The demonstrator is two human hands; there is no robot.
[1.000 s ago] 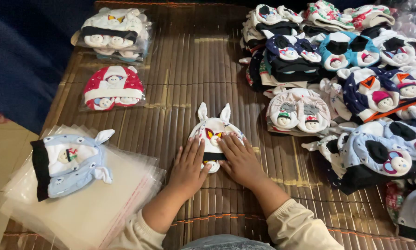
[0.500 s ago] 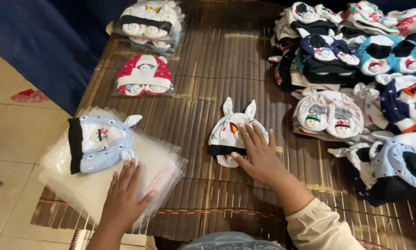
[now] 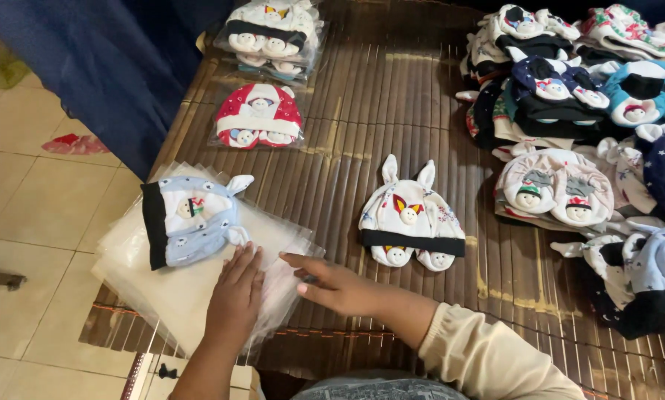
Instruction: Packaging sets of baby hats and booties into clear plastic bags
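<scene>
A brown mat (image 3: 392, 96) made of thin sticks covers most of the view. It lies on a floor (image 3: 44, 207) of pale tiles, which shows at the left. A dark blue cloth (image 3: 125, 67) hangs down at the far left.

At the near left edge of the mat sits a stack of clear bags (image 3: 192, 289). The left hand (image 3: 235, 295) lies flat on the stack, fingers straight and close together. The right hand (image 3: 332, 283) reaches over from the right, fingers out and loosely apart, with its tips at the right edge of the bags. It does not pinch anything that I can see.

A pale blue hat (image 3: 190, 218) with a black band rests on the far part of the stack, just beyond the left hand. In the middle of the mat lies a white hat (image 3: 412, 215) with two ears, apart from both hands. Farther off are a red hat (image 3: 258, 117) in a bag and a bagged pile (image 3: 273, 33) behind it. A big heap of hats (image 3: 592, 133) fills the right side.
</scene>
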